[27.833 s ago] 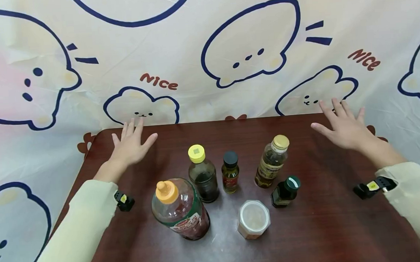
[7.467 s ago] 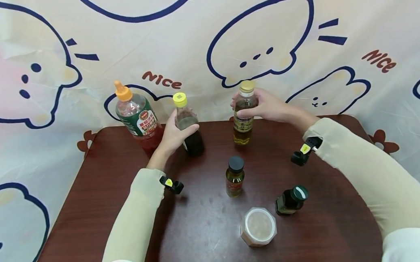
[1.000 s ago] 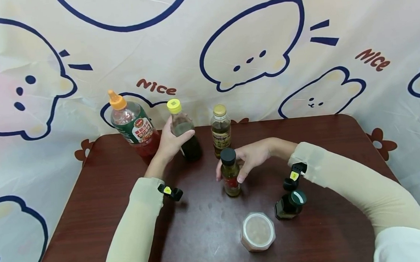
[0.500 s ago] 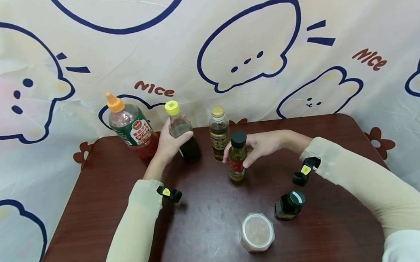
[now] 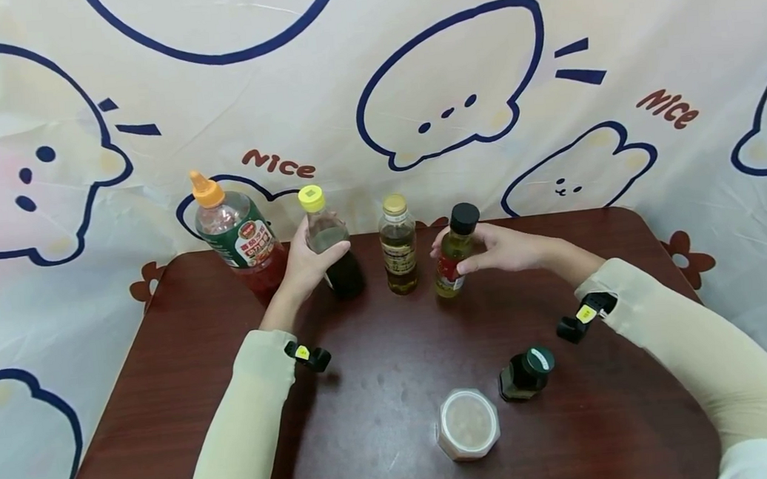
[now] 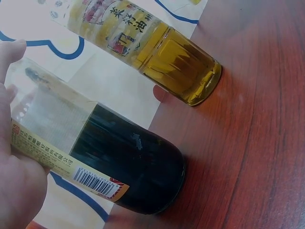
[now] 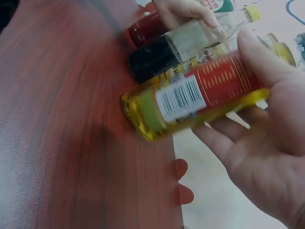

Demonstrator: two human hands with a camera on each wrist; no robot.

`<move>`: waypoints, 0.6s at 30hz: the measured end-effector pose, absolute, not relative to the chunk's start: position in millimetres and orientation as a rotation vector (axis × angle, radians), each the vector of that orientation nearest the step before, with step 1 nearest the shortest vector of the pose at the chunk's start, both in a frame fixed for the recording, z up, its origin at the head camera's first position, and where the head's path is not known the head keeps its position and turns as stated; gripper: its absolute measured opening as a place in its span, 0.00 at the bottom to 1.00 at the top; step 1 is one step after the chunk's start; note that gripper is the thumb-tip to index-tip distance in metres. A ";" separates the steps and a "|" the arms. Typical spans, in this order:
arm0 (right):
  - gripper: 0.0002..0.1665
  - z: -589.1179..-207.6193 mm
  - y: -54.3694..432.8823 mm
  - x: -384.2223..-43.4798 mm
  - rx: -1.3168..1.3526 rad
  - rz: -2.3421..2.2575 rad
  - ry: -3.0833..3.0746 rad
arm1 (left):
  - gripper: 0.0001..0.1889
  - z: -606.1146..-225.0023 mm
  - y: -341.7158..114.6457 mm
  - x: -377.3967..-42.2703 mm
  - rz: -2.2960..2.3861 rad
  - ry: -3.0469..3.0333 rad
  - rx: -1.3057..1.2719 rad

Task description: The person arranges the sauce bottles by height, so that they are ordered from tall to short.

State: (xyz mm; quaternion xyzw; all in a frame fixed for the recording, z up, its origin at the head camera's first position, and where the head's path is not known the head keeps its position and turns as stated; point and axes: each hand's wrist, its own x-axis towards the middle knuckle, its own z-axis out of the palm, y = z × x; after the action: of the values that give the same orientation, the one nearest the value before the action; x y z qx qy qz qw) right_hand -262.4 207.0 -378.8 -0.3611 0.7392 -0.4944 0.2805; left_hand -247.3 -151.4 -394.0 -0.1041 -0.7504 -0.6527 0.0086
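Observation:
My left hand point(image 5: 308, 263) grips a yellow-capped bottle of dark liquid point(image 5: 344, 275), which stands upright near the table's back edge. My right hand point(image 5: 500, 247) holds a small oil bottle point(image 5: 450, 261) with a black cap and red label, thumb on the near side. That bottle leans slightly and looks just above the table in the right wrist view. Between the two hands stands a rapeseed oil bottle point(image 5: 399, 253) with a pale yellow cap; its golden contents show in the left wrist view. Left of my left hand is a big red sauce bottle point(image 5: 243, 238) with an orange nozzle.
Nearer me on the dark wooden table point(image 5: 371, 448) stand a white-lidded jar point(image 5: 468, 425) and a small dark bottle point(image 5: 526, 374) with a green cap. A patterned cloth point(image 5: 451, 57) hangs behind the back edge.
Over the last second my right hand carries the small oil bottle back and right, past the rapeseed oil bottle it held earlier. My left hand stays put. The red sauce bottle once stood nearer me.

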 end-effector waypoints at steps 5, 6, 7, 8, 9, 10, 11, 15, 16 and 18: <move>0.31 -384.0 212.3 -261.7 -0.856 -1.360 2.183 | 0.34 -394.0 -151.8 -247.1 -2.033 -2.343 -0.329; 0.31 -386.1 213.0 -262.0 -0.840 -1.365 2.216 | 0.35 -394.0 -151.7 -247.0 -2.030 -2.344 -0.328; 0.31 -388.8 213.6 -262.5 -0.826 -1.375 2.238 | 0.35 -393.9 -151.7 -246.8 -2.027 -2.347 -0.327; 0.31 -391.3 214.1 -262.9 -0.811 -1.388 2.255 | 0.35 -393.9 -151.7 -246.7 -2.027 -2.348 -0.329; 0.31 -393.5 214.3 -262.7 -0.798 -1.398 2.271 | 0.35 -393.9 -151.7 -246.7 -2.029 -2.344 -0.333; 0.31 -395.5 214.3 -262.4 -0.778 -1.413 2.277 | 0.35 -393.8 -151.6 -246.7 -2.030 -2.342 -0.338; 0.31 -397.4 214.3 -262.1 -0.760 -1.425 2.282 | 0.34 -393.7 -151.4 -246.6 -2.034 -2.339 -0.343; 0.30 -402.9 211.6 -260.4 -0.716 -1.458 2.305 | 0.34 -393.7 -151.3 -246.8 -2.030 -2.331 -0.357; 0.30 -404.3 211.2 -260.1 -0.706 -1.462 2.314 | 0.34 -393.7 -151.2 -247.1 -2.024 -2.336 -0.356; 0.30 -406.8 210.2 -259.9 -0.696 -1.469 2.335 | 0.34 -393.6 -150.9 -247.2 -2.017 -2.340 -0.356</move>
State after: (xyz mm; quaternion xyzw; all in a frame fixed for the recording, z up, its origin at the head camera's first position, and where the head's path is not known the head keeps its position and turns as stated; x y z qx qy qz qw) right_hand -259.9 210.2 -406.8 -0.2418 0.8118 -0.5107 0.1475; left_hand -247.2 -150.9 -393.6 -0.1143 -0.7525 -0.6484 0.0159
